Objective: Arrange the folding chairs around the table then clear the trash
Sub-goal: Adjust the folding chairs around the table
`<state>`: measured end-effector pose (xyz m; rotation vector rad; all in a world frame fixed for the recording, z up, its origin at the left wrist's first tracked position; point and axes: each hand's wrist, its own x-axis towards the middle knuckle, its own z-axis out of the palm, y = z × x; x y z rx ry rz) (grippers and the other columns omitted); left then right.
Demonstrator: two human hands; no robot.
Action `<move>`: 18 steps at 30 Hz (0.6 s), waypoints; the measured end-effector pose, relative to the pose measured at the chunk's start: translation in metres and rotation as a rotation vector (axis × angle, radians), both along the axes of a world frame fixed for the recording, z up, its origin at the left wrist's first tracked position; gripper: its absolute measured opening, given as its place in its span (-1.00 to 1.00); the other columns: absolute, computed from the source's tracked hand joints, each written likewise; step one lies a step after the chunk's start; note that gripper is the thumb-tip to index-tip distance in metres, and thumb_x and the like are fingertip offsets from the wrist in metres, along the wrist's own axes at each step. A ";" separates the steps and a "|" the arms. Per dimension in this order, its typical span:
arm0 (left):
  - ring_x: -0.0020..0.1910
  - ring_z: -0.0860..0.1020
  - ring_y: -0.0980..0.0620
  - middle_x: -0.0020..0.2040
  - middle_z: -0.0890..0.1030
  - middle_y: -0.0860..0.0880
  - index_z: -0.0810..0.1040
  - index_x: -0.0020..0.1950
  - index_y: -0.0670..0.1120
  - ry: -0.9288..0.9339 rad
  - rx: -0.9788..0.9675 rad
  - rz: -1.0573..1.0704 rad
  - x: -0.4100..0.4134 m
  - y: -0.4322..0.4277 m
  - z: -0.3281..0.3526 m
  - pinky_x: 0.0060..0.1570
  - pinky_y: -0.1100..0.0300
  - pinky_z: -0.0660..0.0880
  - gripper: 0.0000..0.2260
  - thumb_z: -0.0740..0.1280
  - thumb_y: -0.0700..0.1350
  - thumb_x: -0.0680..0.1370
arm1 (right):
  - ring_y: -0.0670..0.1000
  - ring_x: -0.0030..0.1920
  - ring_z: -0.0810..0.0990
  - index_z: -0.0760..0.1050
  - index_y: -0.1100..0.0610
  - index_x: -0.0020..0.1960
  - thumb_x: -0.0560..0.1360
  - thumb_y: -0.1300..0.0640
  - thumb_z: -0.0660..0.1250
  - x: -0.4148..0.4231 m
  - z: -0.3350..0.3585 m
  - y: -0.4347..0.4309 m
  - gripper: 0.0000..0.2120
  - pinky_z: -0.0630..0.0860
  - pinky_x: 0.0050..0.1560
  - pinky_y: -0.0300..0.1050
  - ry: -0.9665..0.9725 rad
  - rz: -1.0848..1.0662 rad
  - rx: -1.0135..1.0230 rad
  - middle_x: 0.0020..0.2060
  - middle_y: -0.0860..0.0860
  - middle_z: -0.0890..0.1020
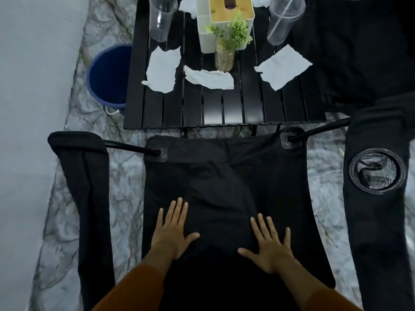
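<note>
both hands [173, 232] press flat on the folding chair [224, 180] seat, facing the table [224, 108].

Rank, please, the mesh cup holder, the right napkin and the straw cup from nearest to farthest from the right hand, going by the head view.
1. Mesh cup holder: in the armrest, just right of the right hand.
2. Right napkin: flat on the table, on its right side.
3. Straw cup: at the table's far right, beyond the napkin.

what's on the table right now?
On the table: a clear cup, a cup with a straw, a tissue box, a plant jar, napkins. The box hides whatever sits behind it.
</note>
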<state>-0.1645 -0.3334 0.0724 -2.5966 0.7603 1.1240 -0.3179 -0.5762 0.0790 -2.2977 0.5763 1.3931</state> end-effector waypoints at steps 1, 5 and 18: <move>0.49 -0.44 -0.01 0.49 -0.48 -0.01 -0.50 0.44 -0.01 0.016 0.014 -0.001 0.002 -0.001 -0.001 0.48 -0.09 -0.37 -0.18 -0.10 0.43 0.50 | 0.00 0.46 -0.51 -0.53 -0.06 0.45 0.32 -0.60 -0.11 0.004 0.000 -0.002 0.01 -0.41 0.41 0.40 0.029 0.004 0.015 0.43 -0.11 -0.52; 0.49 -0.44 -0.02 0.49 -0.50 -0.03 -0.47 0.48 -0.03 0.109 0.111 0.001 0.008 -0.014 0.005 0.49 -0.10 -0.37 -0.15 -0.04 0.41 0.51 | 0.04 0.50 -0.46 -0.47 -0.07 0.49 0.37 -0.53 0.05 0.020 0.010 -0.007 0.02 -0.34 0.42 0.39 0.126 0.032 0.043 0.45 -0.10 -0.50; 0.56 0.09 -0.13 0.55 0.21 -0.17 0.30 0.49 -0.19 -0.580 -0.635 0.006 0.075 0.057 0.158 0.52 -0.12 0.08 -0.58 0.10 -0.08 0.64 | -0.09 0.57 -0.12 -0.03 0.01 0.58 0.62 -0.19 0.01 0.095 0.128 0.131 -0.39 -0.21 0.56 -0.07 -0.683 0.395 0.295 0.58 -0.06 0.02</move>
